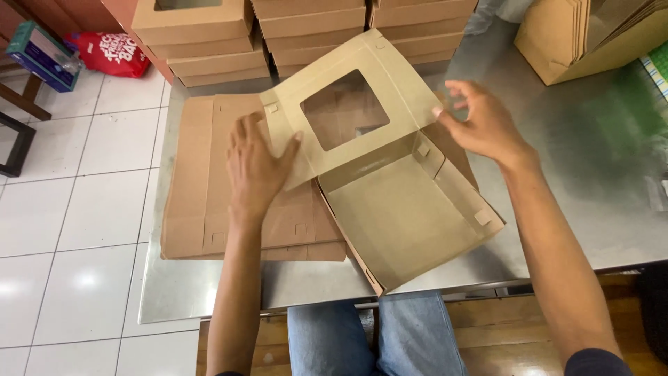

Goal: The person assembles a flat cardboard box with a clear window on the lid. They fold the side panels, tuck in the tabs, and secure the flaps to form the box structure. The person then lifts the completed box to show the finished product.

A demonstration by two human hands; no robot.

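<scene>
- Box (407, 209): a half-folded brown carton lay at centre frame on the steel table (591, 174), its windowed lid (348, 111) raised toward the upper centre.
- Left hand (256, 163): lay open and flat, palm down, on the stack of flat blanks (202, 195) at centre left, its thumb touching the lid's left edge.
- Right hand (480, 122): was open with fingers spread, its fingertips at the lid's right edge.
- Finished boxes (306, 28) were stacked along the top of the frame.
</scene>
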